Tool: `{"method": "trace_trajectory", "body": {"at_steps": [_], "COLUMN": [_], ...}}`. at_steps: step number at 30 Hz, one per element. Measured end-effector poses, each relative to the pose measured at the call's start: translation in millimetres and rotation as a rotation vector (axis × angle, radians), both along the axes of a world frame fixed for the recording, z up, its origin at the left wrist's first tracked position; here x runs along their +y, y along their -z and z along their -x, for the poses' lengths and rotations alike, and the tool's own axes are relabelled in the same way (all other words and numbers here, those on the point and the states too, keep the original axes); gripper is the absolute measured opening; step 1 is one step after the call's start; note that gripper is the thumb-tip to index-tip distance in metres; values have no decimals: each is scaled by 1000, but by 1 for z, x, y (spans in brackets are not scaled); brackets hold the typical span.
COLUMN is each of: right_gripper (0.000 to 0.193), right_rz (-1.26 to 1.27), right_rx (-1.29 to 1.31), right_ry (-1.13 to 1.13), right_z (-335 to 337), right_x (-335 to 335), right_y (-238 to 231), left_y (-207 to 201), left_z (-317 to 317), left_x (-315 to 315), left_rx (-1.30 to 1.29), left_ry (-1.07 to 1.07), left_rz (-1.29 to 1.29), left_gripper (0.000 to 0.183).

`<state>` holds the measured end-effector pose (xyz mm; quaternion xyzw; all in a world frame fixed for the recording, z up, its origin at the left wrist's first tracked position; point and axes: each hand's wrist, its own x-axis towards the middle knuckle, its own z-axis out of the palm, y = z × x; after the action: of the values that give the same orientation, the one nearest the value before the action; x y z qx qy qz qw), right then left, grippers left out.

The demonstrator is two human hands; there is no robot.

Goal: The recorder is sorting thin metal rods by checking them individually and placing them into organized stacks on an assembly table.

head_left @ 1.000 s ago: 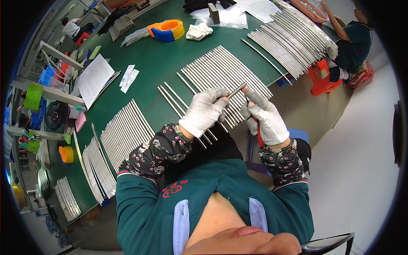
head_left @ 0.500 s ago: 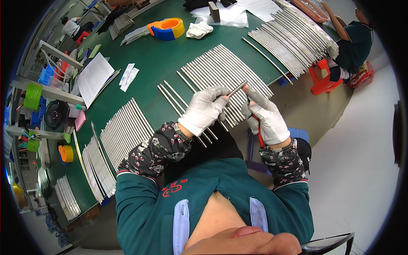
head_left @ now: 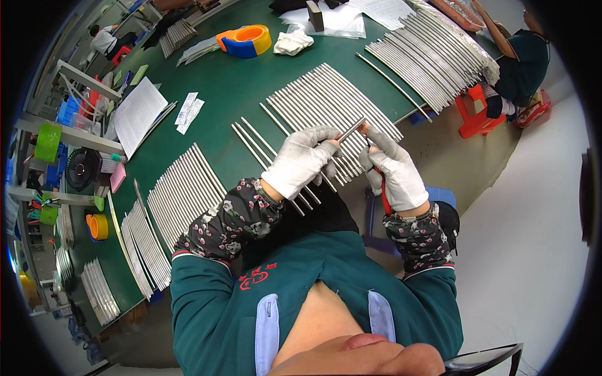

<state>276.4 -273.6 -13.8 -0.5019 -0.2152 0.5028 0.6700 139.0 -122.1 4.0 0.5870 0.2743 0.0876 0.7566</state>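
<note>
My left hand point(head_left: 300, 160), in a white-grey work glove with bare fingertips, is closed around a thin metal rod point(head_left: 351, 130) whose end points up to the right. My right hand point(head_left: 402, 178), gloved alike, has a red-handled tool point(head_left: 384, 195) in its curled fingers; the working end is mostly hidden, so its kind cannot be told. A bare fingertip of this hand touches the rod's end. Beneath both hands, a row of silver metal rods point(head_left: 332, 103) lies side by side over the front edge of the green table point(head_left: 207, 81). A few rods lie apart near my left hand.
More rods lie in rows point(head_left: 187, 191) at the left and in a large stack point(head_left: 433, 56) at the far right. A tape dispenser point(head_left: 246, 42), a white cloth point(head_left: 293, 43) and papers point(head_left: 141, 116) are on the table. At the right, a person point(head_left: 530, 62) sits near a red stool point(head_left: 471, 113).
Both hands stay nearly in place, with the rod and the red-handled tool still held. My right fingers have shifted slightly at the rod's end.
</note>
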Motion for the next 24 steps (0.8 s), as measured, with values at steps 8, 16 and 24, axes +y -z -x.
{"method": "trace_trajectory", "body": {"at_steps": [8, 16, 24], "right_gripper": [49, 52, 25], "right_rz": [40, 353, 673], "right_rx": [-86, -255, -859], "right_ry": [-14, -347, -363], "right_z": [-5, -30, -23], "right_x": [-14, -57, -54], "right_y": [5, 10, 47], "left_y": [-1, 41, 61], "left_z": [10, 36, 50], "left_x": [2, 33, 58], "left_rx": [32, -233, -153], "left_ry": [-19, 37, 398], "left_rz": [-71, -1104, -1454], "left_gripper": [26, 19, 31]}}
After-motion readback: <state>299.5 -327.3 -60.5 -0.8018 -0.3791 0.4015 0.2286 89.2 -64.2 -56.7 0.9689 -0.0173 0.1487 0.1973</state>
